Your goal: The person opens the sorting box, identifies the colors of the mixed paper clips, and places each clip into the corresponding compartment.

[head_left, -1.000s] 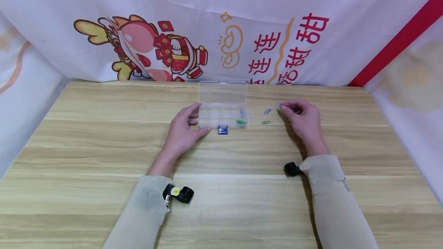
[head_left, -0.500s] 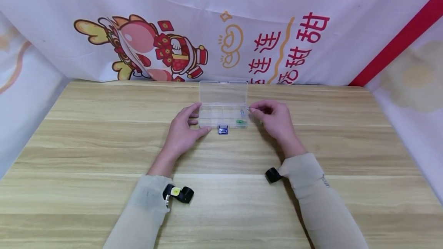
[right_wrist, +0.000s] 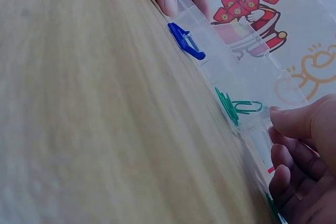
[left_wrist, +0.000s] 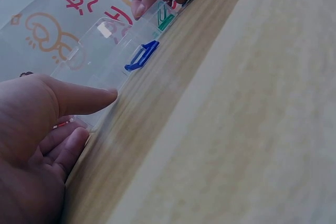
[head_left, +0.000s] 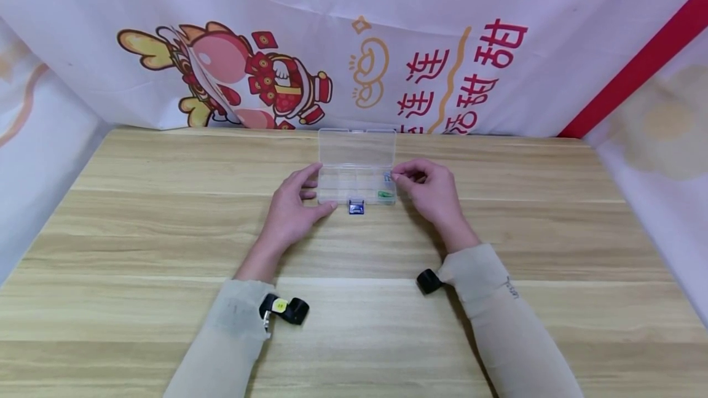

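A clear plastic compartment box [head_left: 347,180] lies on the table, its transparent lid [head_left: 356,147] raised at the back and its blue latch [head_left: 356,207] down in front. My left hand [head_left: 290,214] holds the box's left end, thumb at the front corner and fingers along the side. My right hand [head_left: 434,192] is at the right end, thumb and index fingertips over the back right compartment, where blue paper clips [head_left: 387,177] show. I cannot tell whether a clip is still between those fingertips. Green paper clips [right_wrist: 227,106] lie in the front right compartment.
Beneath the right hand, a loose green paper clip [right_wrist: 270,205] shows on the wooden table [head_left: 354,324]. A white printed cloth [head_left: 310,5] hangs right behind the table's back edge, close to the raised lid.
My right hand has moved left from the loose clips to the box, bringing a pinched paper clip to the back right compartment. The left hand and box have stayed put.
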`<state>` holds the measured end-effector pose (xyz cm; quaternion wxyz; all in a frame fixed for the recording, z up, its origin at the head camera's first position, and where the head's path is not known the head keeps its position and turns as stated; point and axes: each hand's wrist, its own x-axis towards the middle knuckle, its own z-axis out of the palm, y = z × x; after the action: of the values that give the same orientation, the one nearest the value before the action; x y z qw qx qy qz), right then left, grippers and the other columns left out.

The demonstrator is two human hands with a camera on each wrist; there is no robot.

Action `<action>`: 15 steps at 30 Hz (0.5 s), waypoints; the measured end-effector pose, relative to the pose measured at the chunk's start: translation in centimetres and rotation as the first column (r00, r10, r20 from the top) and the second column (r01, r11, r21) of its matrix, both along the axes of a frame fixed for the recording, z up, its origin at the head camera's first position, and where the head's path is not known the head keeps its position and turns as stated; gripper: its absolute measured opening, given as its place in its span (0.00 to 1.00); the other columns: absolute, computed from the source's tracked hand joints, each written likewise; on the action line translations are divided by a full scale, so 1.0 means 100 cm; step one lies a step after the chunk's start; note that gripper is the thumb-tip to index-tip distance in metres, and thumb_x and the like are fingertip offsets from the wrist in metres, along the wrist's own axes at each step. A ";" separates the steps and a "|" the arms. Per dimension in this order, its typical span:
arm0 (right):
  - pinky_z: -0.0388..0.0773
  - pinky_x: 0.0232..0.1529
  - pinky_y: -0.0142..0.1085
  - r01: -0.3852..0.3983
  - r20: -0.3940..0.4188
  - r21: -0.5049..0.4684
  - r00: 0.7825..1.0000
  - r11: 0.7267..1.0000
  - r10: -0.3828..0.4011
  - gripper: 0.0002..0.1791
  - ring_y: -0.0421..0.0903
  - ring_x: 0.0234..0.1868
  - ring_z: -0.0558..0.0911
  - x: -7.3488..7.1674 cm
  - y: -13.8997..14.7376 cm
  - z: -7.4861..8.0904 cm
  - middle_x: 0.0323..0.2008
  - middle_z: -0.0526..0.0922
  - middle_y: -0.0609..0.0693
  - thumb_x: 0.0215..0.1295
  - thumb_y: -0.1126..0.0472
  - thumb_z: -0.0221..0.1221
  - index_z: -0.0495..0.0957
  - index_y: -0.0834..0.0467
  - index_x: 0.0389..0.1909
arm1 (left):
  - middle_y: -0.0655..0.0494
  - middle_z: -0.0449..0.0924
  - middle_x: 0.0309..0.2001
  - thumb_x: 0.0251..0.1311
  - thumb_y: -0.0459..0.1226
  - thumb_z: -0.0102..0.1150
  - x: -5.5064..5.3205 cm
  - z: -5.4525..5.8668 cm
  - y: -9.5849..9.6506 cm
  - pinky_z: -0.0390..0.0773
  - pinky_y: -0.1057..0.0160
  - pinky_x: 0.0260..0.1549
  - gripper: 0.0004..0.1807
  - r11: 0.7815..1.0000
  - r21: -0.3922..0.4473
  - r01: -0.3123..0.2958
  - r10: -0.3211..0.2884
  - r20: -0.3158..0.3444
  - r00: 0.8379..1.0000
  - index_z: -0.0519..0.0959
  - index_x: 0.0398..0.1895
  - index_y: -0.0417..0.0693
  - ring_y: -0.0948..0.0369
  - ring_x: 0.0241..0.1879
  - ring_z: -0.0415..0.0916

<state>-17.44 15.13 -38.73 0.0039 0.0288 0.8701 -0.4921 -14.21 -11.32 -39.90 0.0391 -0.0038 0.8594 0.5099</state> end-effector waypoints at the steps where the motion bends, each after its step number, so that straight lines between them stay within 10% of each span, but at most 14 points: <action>1: 0.79 0.53 0.40 0.003 -0.002 0.001 1.000 1.000 -0.003 0.08 0.49 0.50 0.80 0.000 0.000 0.000 0.49 0.87 0.52 0.75 0.57 0.67 0.89 0.53 0.50 | 0.46 0.74 0.72 0.64 0.35 0.75 0.000 0.000 0.000 0.80 0.48 0.70 0.44 1.000 0.000 0.000 0.000 0.001 1.000 0.67 0.82 0.55 0.46 0.65 0.78; 15: 0.79 0.53 0.40 0.012 -0.006 -0.006 1.000 1.000 -0.012 0.09 0.49 0.49 0.80 0.001 -0.002 0.000 0.49 0.87 0.51 0.74 0.55 0.69 0.89 0.53 0.49 | 0.46 0.75 0.70 0.64 0.36 0.76 0.000 0.001 0.000 0.80 0.48 0.70 0.44 1.000 -0.002 0.003 -0.003 0.002 1.000 0.66 0.83 0.55 0.46 0.65 0.78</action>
<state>-17.36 14.89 -38.72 -0.0016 0.0322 0.8684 -0.4947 -14.21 -11.37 -39.82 0.0405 -0.0031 0.8599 0.5088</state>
